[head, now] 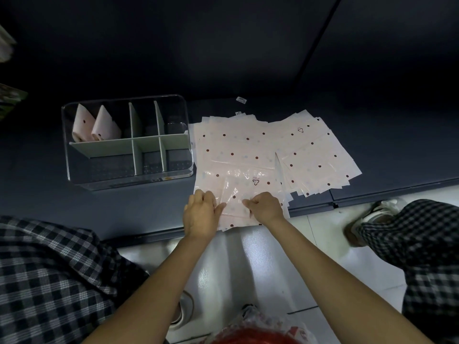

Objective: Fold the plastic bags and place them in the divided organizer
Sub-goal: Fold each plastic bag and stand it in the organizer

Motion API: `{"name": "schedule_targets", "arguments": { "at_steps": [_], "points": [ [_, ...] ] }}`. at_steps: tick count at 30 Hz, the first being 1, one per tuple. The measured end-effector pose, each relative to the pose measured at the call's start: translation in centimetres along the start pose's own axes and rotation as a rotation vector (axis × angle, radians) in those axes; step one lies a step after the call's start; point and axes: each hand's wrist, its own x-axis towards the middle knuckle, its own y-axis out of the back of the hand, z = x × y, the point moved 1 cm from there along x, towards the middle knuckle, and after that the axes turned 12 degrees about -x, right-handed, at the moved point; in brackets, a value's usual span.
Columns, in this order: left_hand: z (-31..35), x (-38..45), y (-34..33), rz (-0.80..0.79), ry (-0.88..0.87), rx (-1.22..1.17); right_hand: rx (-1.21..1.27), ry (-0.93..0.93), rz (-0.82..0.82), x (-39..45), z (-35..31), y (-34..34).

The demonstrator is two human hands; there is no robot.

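Observation:
A pile of pale pink plastic bags with dark dots (238, 147) lies spread on the dark platform, with a second fanned stack (320, 160) to its right. On top, near the front edge, lies a partly folded bag (244, 192). My left hand (201, 214) pinches its left edge, fingers curled. My right hand (264, 206) pinches the bag's middle from the right. To the left stands the clear divided organizer (129, 181) with green dividers. Two folded triangular bags (96, 127) stand in its back-left compartment.
The dark platform (248, 58) ends at a front edge just under my hands, with white tiled floor (323, 244) below. My checkered trouser legs and a shoe (372, 219) flank the floor. A red and white bag (260, 328) lies at the bottom.

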Motion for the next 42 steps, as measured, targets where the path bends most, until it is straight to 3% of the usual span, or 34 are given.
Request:
{"name": "schedule_targets", "arguments": {
  "at_steps": [3, 5, 9, 18, 24, 27, 29, 31, 34, 36, 38, 40, 42],
  "points": [
    [1.1, 0.2, -0.3, 0.004, -0.385, 0.026, -0.014, -0.004, -0.003, 0.0, 0.0, -0.1],
    [1.7, 0.6, -1.1, -0.127, -0.575, 0.105, -0.027, 0.000, -0.003, -0.1, 0.0, -0.1],
    [-0.2, 1.8, -1.6, -0.348, -0.507, 0.333, -0.044, -0.012, 0.000, -0.1, 0.0, -0.1],
    [-0.9, 2.3, -1.7, -0.423, -0.477, 0.371, -0.100, -0.054, -0.005, -1.8, -0.7, -0.8],
    [0.1, 2.7, -0.5, -0.449, -0.447, 0.317, 0.316, -0.115, -0.015, -2.3, -0.8, 0.7],
    [0.8, 3.2, 1.6, -0.472, -0.441, 0.256, 0.664, -0.223, -0.116, -2.7, -1.0, 2.0],
    [1.6, 3.6, 3.7, -0.477, -0.428, 0.192, 0.748, -0.214, -0.164, -3.2, -1.4, 3.4],
    [2.8, 4.0, 5.9, -0.509, -0.395, 0.131, 0.581, -0.109, -0.073, -3.6, -1.9, 5.0],
    [4.8, 4.7, 9.7, -0.580, -0.354, 0.124, 0.105, 0.256, 0.253, -5.1, -3.6, 7.2],
    [5.9, 4.6, 12.3, -0.628, -0.373, 0.083, -0.095, 0.557, 0.307, -6.6, -5.6, 8.2],
    [6.4, 4.2, 14.8, -0.672, -0.362, 0.007, -0.346, 0.726, 0.362, -7.7, -7.6, 8.6],
    [6.5, 3.7, 17.1, -0.680, -0.338, -0.011, -0.395, 0.754, 0.400, -8.4, -9.3, 9.1],
    [6.1, 3.1, 19.0, -0.623, -0.335, 0.005, -0.280, 0.773, 0.388, -8.8, -10.6, 9.5]
  ]
}}
